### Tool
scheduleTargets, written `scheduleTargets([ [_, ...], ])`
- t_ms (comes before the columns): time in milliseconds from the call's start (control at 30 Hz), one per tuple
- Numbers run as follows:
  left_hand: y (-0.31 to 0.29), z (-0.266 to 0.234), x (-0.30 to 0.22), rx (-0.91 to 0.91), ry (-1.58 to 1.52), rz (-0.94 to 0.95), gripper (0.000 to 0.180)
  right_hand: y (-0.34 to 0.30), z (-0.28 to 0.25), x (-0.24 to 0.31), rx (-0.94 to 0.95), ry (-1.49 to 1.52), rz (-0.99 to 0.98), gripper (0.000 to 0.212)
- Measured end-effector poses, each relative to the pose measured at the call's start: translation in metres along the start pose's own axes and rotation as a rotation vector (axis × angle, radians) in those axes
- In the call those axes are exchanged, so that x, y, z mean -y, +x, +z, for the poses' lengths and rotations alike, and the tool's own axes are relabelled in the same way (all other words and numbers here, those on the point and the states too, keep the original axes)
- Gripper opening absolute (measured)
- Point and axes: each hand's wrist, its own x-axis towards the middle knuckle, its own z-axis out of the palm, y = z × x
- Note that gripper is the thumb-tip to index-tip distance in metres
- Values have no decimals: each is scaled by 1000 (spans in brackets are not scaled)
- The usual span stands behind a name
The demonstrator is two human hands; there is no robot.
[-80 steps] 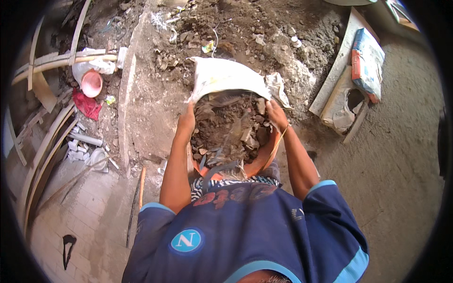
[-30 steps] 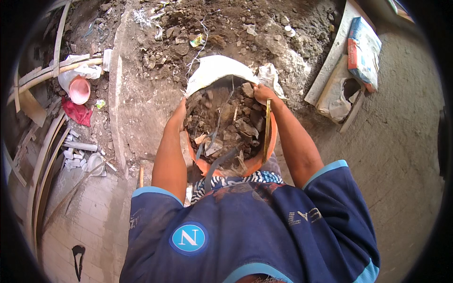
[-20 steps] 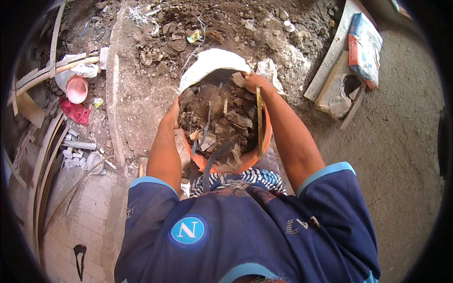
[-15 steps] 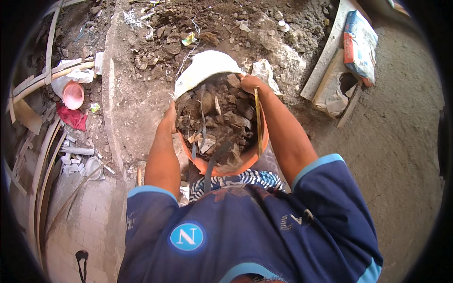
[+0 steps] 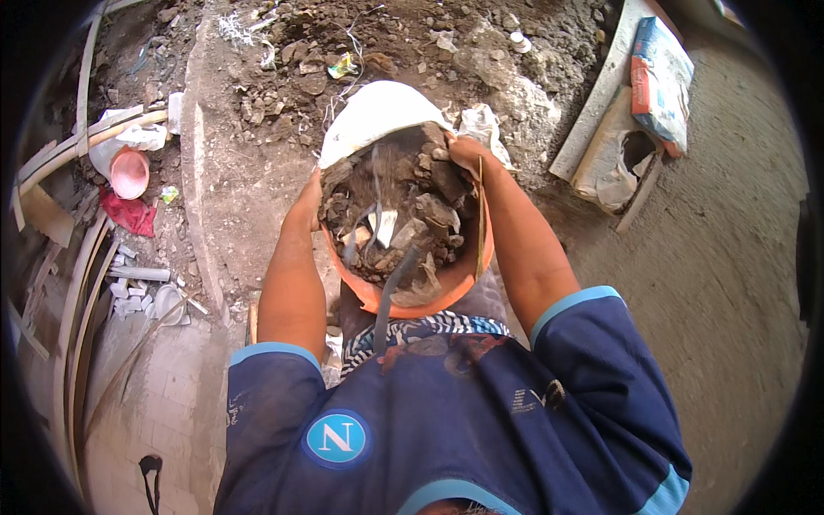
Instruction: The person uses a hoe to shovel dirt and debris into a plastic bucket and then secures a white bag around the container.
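Note:
An orange bucket [image 5: 410, 305] stands close in front of me, with dark earth and broken stone [image 5: 433, 215] lying in it. Across its far side bulges a white sack [image 5: 378, 116], its mouth facing the bucket. My right hand [image 5: 468, 153] is closed on the sack's right edge by the bucket rim. At the opposite edge, my left hand [image 5: 311, 202] grips the sack, its fingers partly hidden. A pale chip [image 5: 384, 228] lies among the stones, and part of the rubble is blurred by motion. A dark strap [image 5: 396, 279] hangs over the bucket's near rim.
Loose rubble [image 5: 283, 94] covers the ground beyond. On the right, a blue, white and red bag [image 5: 661, 81] rests beside a torn paper sack [image 5: 605, 172]. Left are curved wooden strips [image 5: 77, 300], a pink bucket [image 5: 130, 174], a red cloth [image 5: 129, 213] and white fragments [image 5: 129, 292].
Rubble has shifted inside the bucket, and the pale chip shows larger. The sack's bulge has risen slightly at the far side. Both hands keep their hold.

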Motion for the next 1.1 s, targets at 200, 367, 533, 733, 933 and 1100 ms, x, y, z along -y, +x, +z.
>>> scheduleTargets([
  [200,21,-13,2,147,-154,-49,66,3,-5,-4,63,-201,-109,48],
  [367,62,-28,6,166,-158,-36,64,8,14,5,-119,-130,-90,41],
  [533,74,-28,-6,163,-209,25,63,10,45,14,-266,-205,-283,41],
  [733,17,0,-35,144,-143,41,66,7,25,-9,-183,-169,-249,37],
  [933,59,-31,-10,265,-170,-25,74,1,2,26,-70,-120,-121,43],
  [1100,98,-41,-13,124,-31,-21,76,18,-14,35,50,-80,49,42],
])
